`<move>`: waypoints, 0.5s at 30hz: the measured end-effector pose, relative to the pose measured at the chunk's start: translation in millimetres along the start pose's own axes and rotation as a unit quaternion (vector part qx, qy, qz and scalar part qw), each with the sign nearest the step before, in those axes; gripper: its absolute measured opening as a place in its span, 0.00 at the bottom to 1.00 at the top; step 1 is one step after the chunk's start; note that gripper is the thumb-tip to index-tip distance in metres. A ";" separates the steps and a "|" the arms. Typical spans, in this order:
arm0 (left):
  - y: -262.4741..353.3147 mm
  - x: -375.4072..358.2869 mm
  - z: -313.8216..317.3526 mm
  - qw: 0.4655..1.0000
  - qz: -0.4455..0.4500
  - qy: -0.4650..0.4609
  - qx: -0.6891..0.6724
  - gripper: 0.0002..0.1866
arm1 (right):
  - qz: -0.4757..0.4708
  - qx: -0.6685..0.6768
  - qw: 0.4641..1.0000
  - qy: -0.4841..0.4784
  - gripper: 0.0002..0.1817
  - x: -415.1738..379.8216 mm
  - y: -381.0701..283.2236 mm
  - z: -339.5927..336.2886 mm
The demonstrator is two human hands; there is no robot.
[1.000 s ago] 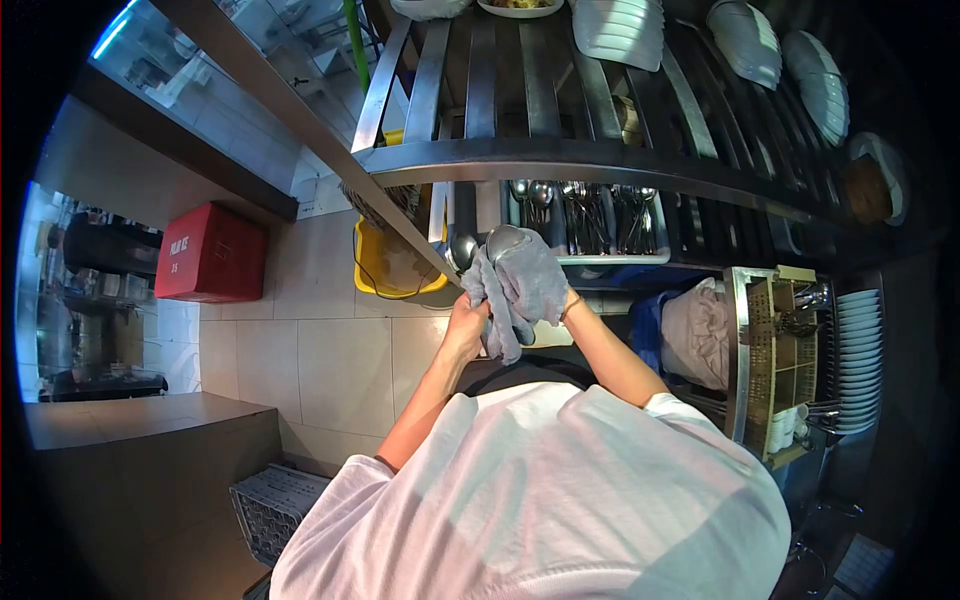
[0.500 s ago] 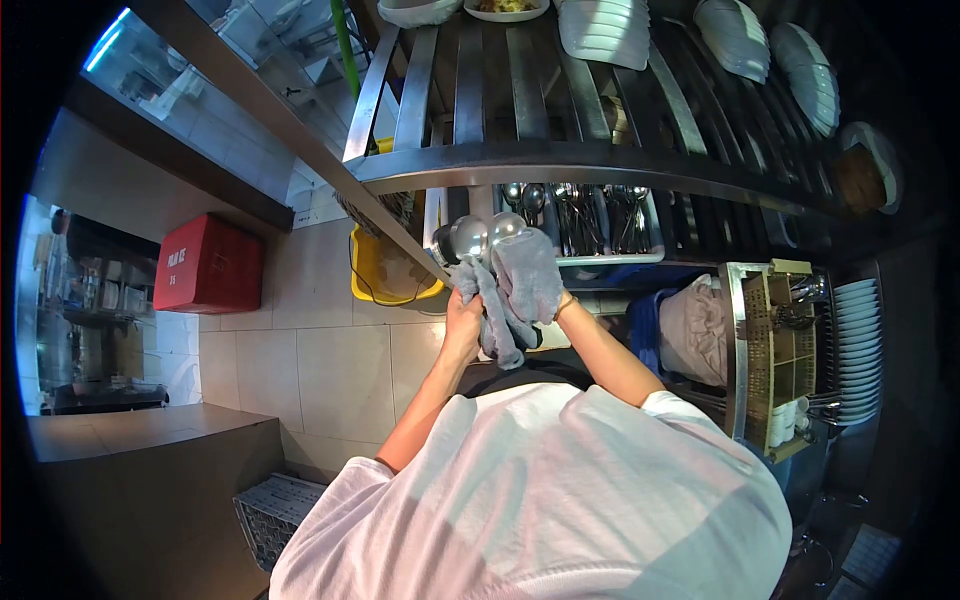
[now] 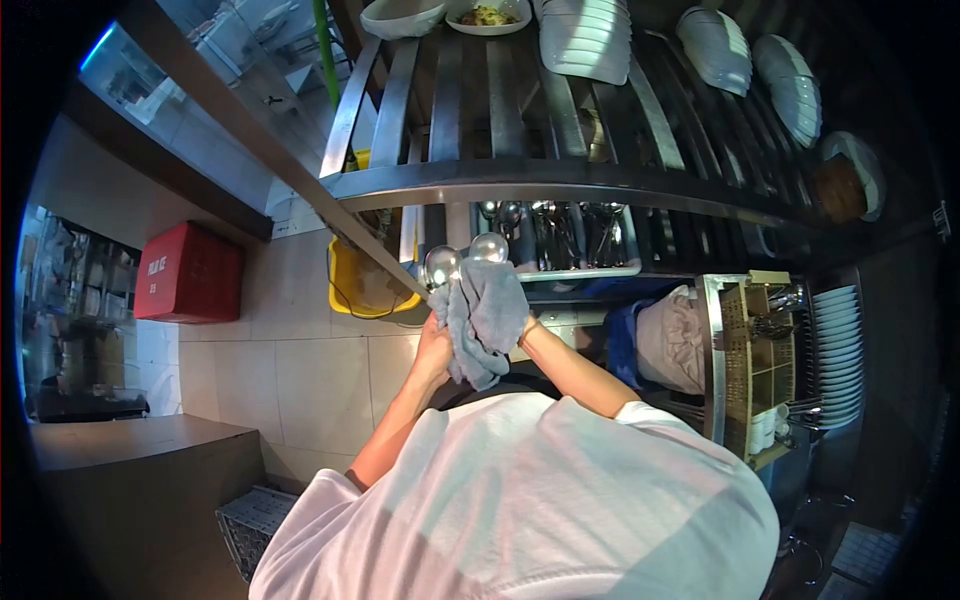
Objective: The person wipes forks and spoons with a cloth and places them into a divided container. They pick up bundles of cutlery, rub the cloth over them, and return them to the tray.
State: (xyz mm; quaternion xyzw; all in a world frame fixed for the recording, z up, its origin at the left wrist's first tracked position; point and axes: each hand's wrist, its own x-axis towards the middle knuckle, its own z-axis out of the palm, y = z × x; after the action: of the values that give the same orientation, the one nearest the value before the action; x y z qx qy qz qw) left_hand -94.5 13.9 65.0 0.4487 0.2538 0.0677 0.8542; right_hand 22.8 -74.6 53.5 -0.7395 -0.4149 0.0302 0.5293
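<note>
Two shiny metal spoons (image 3: 442,266) with round bowls stick out past a grey cloth (image 3: 497,300) in front of my body. My left hand (image 3: 433,350) is closed around the bunched cloth and the lower part of the spoons, whose handles are hidden. The cloth drapes over my right hand (image 3: 527,332), covering its fingers; only the part by the wrist shows. Through the cloth, my right hand grips near the right-hand spoon. Just beyond lies a cutlery tray (image 3: 585,272) with spoons and forks sorted in compartments.
A slatted metal shelf (image 3: 560,178) overhangs the tray, carrying stacked white bowls (image 3: 585,40) and a dish of food (image 3: 488,17). Left are a yellow bucket (image 3: 345,285) and a red box (image 3: 190,272). Right stand a cutlery basket (image 3: 770,360) and a row of plates (image 3: 838,355).
The whole view has shifted slightly. The two spoon bowls now sit a little farther apart, and the cloth is gathered closer around my hands, its loose end less stretched out.
</note>
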 end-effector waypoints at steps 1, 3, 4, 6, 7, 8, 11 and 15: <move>-0.8 -2.1 -5.6 0.999 -0.013 -0.040 0.009 0.15 | 0.002 -0.008 1.000 0.000 0.10 8.6 -9.3 -9.7; -0.3 -0.3 -5.3 0.998 -0.010 -0.038 0.040 0.14 | 0.013 -0.214 0.977 0.024 0.03 29.9 -38.9 -36.3; 1.8 2.6 -8.4 0.997 -0.010 -0.039 0.060 0.15 | 0.040 -0.226 0.965 0.127 0.03 25.9 -30.9 -17.7; -1.6 9.5 -4.7 0.996 -0.016 -0.045 0.079 0.15 | 0.068 -0.241 0.940 0.231 0.03 9.7 -19.9 16.2; -1.3 13.2 -4.2 0.998 -0.011 -0.028 0.059 0.16 | 0.053 -0.268 0.947 0.171 0.03 2.5 -24.6 25.2; -0.4 13.7 -6.4 0.999 -0.005 -0.008 0.040 0.17 | 0.036 -0.289 0.950 0.110 0.03 -2.4 -27.2 32.3; -7.7 11.3 -16.1 0.995 0.026 -0.022 0.093 0.17 | 0.012 -0.266 0.963 0.038 0.04 -2.0 -29.3 11.5; -13.4 16.0 -21.5 0.995 -0.007 0.057 0.083 0.15 | 0.041 -0.312 0.945 -0.093 0.11 33.4 -5.1 -26.4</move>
State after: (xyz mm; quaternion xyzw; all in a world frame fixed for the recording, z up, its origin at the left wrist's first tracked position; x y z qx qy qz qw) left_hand -92.8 27.2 38.3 0.5118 0.3096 0.0655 0.7987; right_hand 54.4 -72.5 82.3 -0.8780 -0.4199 -0.0103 0.2297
